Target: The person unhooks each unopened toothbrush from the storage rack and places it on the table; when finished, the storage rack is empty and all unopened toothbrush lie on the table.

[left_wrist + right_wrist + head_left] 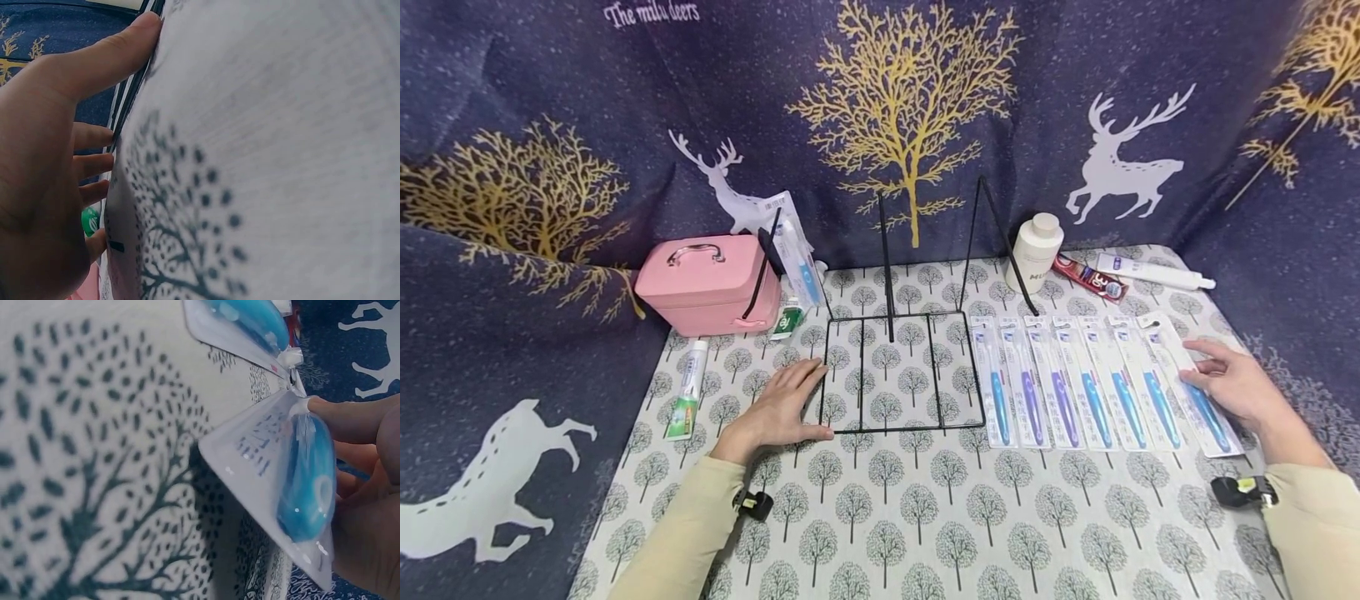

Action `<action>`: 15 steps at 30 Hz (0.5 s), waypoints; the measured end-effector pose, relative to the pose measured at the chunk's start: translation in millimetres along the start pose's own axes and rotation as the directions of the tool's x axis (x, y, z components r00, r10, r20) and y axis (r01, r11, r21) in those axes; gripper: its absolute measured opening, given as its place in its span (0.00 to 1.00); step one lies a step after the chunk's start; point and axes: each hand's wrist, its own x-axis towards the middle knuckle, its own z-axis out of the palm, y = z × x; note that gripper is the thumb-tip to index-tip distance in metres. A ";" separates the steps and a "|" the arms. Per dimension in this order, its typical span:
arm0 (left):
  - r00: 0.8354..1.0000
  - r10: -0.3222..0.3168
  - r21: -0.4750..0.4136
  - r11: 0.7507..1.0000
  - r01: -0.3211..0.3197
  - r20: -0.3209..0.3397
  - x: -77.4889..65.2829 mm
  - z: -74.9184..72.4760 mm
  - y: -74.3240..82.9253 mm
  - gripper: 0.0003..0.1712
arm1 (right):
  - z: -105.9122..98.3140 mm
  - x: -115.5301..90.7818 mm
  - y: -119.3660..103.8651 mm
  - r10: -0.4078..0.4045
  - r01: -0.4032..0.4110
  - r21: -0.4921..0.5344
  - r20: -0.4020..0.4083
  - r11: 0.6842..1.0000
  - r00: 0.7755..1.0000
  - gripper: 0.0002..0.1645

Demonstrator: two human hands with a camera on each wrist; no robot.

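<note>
My left hand (777, 407) rests on the table at the left side of a black wire rack (902, 430), fingers spread and fairly straight. Its thumb lies by the rack's front corner; in the left wrist view the fingertips meet the dark wire. At the far right, my right hand (1240, 387) pinches the edge of a packaged blue toothbrush (1208, 417). In the right wrist view this toothbrush pack (306, 481) is tilted, one side raised off the cloth. Several more packaged toothbrushes (1093, 400), blue and purple, lie side by side between the rack and that pack.
Behind and left stand a pink case (707, 279) and a toothbrush pack (797, 250) upright by the rack. Toothpaste tubes lie nearby, one green and white (688, 392). At the back right are a white bottle (1037, 250), a red packet (1090, 278) and a white tube (1153, 272).
</note>
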 end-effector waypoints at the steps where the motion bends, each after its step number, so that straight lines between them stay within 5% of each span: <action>1: 1.000 0.000 0.000 1.000 0.000 -0.003 -0.2 0.2 -0.1 0.63 | 0.0 -0.1 0.0 0.010 -0.010 -0.011 0.005 1.000 1.000 0.38; 8: 1.000 0.000 -0.001 1.000 0.000 0.000 -0.2 1.3 -0.9 0.63 | -7.4 -2.6 -4.6 0.012 -0.016 -0.258 -0.020 0.966 1.000 0.38; 15: 1.000 0.009 0.003 1.000 -0.009 0.000 -0.5 0.5 -1.2 0.64 | -8.8 -4.6 -7.5 -0.014 -0.001 -0.363 -0.039 0.932 0.999 0.34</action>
